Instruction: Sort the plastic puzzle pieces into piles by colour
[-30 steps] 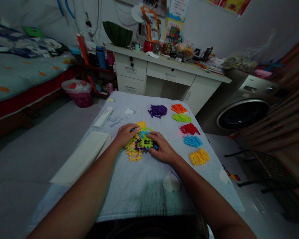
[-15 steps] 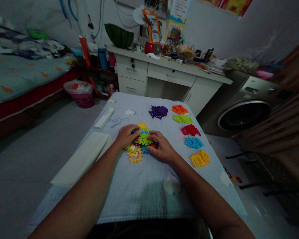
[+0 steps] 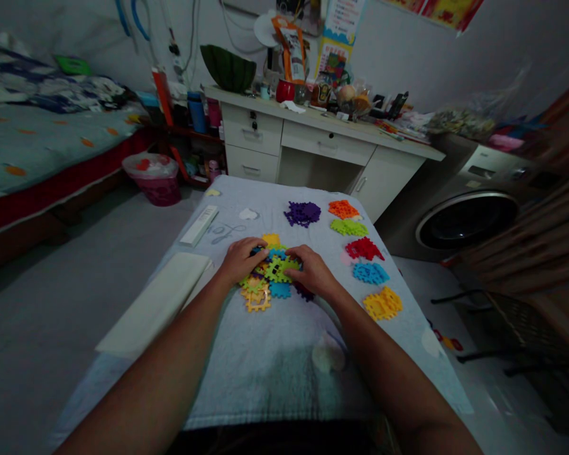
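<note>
A mixed heap of flat plastic interlocking pieces with toothed edges lies in front of me, with yellow pieces (image 3: 256, 299), a blue piece (image 3: 280, 289) and green ones showing. My right hand (image 3: 313, 270) grips a light green interlocking piece (image 3: 281, 269) at its right edge, between thumb and fingers, above the heap. On the left side of the heap rests my left hand (image 3: 241, 259), its thumb and forefinger curled at dark and blue pieces. What exactly it holds is hidden.
Sorted piles run down the table's right side: orange (image 3: 343, 209), green (image 3: 348, 227), red (image 3: 364, 249), blue (image 3: 370, 273) and yellow (image 3: 383, 304). A purple pile (image 3: 302, 213) lies farther back. At left are a white slab (image 3: 156, 303) and a narrow white box (image 3: 199, 225).
The light green piece has shifted slightly right and down with my right hand. More of the blue piece below now shows. My left hand has barely moved.
</note>
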`<state>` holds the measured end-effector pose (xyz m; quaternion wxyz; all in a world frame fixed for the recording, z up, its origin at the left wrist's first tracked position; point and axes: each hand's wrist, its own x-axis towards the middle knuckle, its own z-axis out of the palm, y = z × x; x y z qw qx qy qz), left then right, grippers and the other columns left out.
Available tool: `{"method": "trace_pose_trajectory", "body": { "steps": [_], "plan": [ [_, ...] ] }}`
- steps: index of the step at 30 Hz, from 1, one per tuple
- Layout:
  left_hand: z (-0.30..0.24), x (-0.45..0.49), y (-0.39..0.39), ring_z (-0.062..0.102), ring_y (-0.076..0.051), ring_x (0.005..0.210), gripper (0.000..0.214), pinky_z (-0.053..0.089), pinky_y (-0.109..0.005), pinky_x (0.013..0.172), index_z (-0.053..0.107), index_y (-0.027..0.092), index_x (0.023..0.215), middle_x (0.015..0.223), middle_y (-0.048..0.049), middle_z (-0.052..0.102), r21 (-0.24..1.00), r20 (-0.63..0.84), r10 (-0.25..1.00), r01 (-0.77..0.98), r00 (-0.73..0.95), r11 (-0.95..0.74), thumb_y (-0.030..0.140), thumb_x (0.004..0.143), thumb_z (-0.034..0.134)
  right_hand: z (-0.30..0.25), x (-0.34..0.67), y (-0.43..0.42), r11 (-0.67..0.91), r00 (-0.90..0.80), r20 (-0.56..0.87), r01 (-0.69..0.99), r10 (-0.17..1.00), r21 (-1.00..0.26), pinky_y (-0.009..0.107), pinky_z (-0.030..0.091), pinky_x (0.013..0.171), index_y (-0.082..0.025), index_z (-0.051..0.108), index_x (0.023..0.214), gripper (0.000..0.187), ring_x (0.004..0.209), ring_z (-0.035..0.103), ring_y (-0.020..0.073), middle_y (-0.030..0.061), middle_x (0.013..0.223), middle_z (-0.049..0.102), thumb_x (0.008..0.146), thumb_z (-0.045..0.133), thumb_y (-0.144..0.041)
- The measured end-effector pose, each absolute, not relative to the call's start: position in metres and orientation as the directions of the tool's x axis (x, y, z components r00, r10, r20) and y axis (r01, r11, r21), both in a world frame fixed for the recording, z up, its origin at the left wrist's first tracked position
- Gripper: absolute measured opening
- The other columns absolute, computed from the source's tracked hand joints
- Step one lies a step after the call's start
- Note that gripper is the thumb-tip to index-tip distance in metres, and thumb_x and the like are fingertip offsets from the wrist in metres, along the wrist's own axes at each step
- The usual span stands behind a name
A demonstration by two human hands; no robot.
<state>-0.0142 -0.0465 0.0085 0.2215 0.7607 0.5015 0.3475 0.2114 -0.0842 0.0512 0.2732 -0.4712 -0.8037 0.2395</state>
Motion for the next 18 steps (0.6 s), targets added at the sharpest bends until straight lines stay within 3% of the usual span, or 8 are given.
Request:
{"method": "trace_pose_trajectory", "body": {
  "steps": [6,9,14,18],
  "plan": [
    [0.005,-0.015,-0.046,0.06,-0.026,0.114,0.041,0.042,-0.043,0.103,0.068,0.024,0.106,0.115,-0.0058,0.07,0.693,0.299,0.92,0.605,0.254,-0.392,0.055,0.086,0.05,0.059,0.241,-0.07,0.222,-0.431,0.008,0.45,0.902,-0.865,0.024,0.044,0.064,-0.017,0.068,0.095,0.019,0.067,0.055,0.012,-0.0015,0.075,0.062,0.078,0.066,-0.024],
    [0.004,-0.016,-0.046,0.06,-0.027,0.116,0.044,0.041,-0.043,0.105,0.068,0.023,0.107,0.117,-0.0068,0.069,0.696,0.296,0.921,0.604,0.251,-0.389,0.056,0.085,0.05,0.07,0.266,-0.05,0.191,-0.364,0.039,0.393,0.931,-0.899,0.023,0.043,0.061,-0.016,0.066,0.09,0.021,0.065,0.054,0.011,-0.0023,0.073,0.06,0.074,0.067,-0.03],
    [0.002,-0.018,-0.044,0.059,-0.028,0.116,0.044,0.041,-0.044,0.105,0.067,0.023,0.108,0.118,-0.0065,0.069,0.682,0.287,0.919,0.616,0.27,-0.394,0.057,0.084,0.052,0.082,0.324,0.0,0.097,0.006,0.117,0.516,0.993,-0.851,0.021,0.041,0.053,-0.016,0.061,0.087,0.02,0.056,0.051,0.0099,-0.0043,0.065,0.055,0.069,0.064,-0.026],
    [-0.001,-0.019,-0.042,0.058,-0.028,0.118,0.046,0.04,-0.045,0.105,0.067,0.023,0.109,0.12,-0.0064,0.068,0.678,0.283,0.918,0.619,0.277,-0.396,0.058,0.083,0.052,0.084,0.367,0.037,-0.044,0.305,0.16,0.567,0.939,-0.823,0.02,0.042,0.051,-0.015,0.061,0.097,0.03,0.053,0.054,0.0104,-0.0051,0.061,0.055,0.067,0.061,-0.018]
  ]
}}
